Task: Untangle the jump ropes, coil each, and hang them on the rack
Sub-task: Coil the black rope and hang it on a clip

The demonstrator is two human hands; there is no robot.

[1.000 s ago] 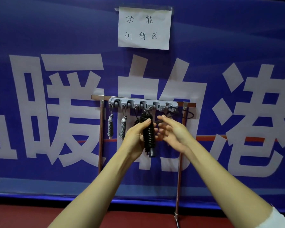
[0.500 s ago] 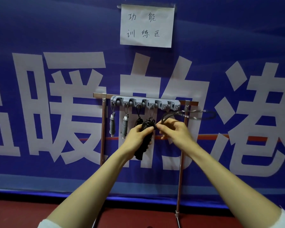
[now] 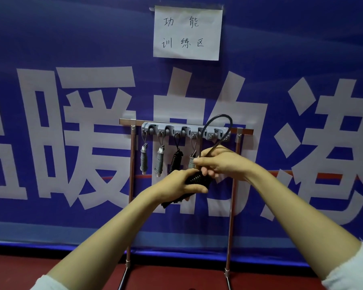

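At twelve o'clock above the right hand [image 3: 222, 162], pinching the black loop [image 3: 220, 124], waits the rack's free hook [image 3: 221, 133]; left hand [image 3: 176, 185] grips the coiled rope [image 3: 197, 180].

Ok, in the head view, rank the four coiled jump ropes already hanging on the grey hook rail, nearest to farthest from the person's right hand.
Measured from the right hand:
1. Grey coiled rope on the fourth hook, touching the fingertips.
2. Black coiled rope on the third hook, just to the left.
3. Grey coiled rope on the second hook, further left.
4. Grey coiled rope on the first hook, at the grey hook rail's left end.
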